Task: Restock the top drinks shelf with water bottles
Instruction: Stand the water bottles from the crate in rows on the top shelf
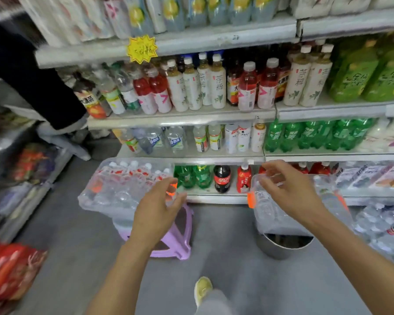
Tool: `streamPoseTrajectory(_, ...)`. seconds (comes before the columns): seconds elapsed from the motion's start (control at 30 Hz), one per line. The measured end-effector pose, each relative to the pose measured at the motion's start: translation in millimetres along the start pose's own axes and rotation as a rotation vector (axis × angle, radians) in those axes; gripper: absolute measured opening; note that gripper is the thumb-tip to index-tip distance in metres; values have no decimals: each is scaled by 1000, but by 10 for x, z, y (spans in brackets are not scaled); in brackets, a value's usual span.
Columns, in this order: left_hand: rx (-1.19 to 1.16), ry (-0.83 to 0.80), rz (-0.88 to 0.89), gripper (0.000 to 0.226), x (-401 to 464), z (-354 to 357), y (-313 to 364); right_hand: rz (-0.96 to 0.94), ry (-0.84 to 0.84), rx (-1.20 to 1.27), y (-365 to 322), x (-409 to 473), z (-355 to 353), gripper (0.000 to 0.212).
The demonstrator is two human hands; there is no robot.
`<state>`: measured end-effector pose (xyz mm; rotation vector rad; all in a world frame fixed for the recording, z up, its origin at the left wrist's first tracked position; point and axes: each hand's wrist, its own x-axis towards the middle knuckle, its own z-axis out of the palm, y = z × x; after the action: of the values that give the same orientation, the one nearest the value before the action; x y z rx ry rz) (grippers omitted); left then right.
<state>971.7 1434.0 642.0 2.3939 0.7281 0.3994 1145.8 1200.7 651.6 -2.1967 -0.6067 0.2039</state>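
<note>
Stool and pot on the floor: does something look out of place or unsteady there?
Yes. A water pack lies tilted on the purple stool, overhanging it. Another pack sits on a metal pot. Both look unsteady.

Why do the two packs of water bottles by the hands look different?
The left pack lies flat on the purple stool, and its white caps show. The right pack stands taller on the metal pot, with the right hand over it. Both are clear plastic wrap with orange marks.
</note>
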Motion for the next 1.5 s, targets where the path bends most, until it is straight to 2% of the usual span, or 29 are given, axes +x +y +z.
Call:
streamPoseTrajectory(0.3,85,12,-120,39,141,-709,-1133,-101,-80,25,-739,279,1016,30)
streamPoseTrajectory(0.57,98,-133,-210,43,1148,-1159,-2429,-24,-202,10,-1424,970,2702,31)
streamPoseTrajectory(0.77,33,-288,-379,48,1887,-1109,-3372,162,-310,1,-1638,1447,3957,29)
streamPoseTrajectory(0.9,49,-383,-425,57,2118,-887,-3781,352,-379,-3,-1576,1620,4489,47)
streamPoseTrajectory(1.07,149,-528,-519,74,2268,-556,-3985,622,-497,-74,-1364,1828,4948,78)
streamPoseTrajectory(1.2,286,-597,-546,85,2366,-343,-3914,731,-434,-86,-1246,1914,5196,93)
streamPoseTrajectory(1.27,301,-605,-581,86,2408,-269,-3883,774,-396,-63,-1224,1934,5269,91)
streamPoseTrajectory(1.4,264,-605,-630,99,2454,-235,-3868,839,-386,-38,-1186,1967,5311,70)
streamPoseTrajectory(1.5,99,-567,-747,106,2547,-293,-3866,905,-344,70,-1177,1972,5250,74)
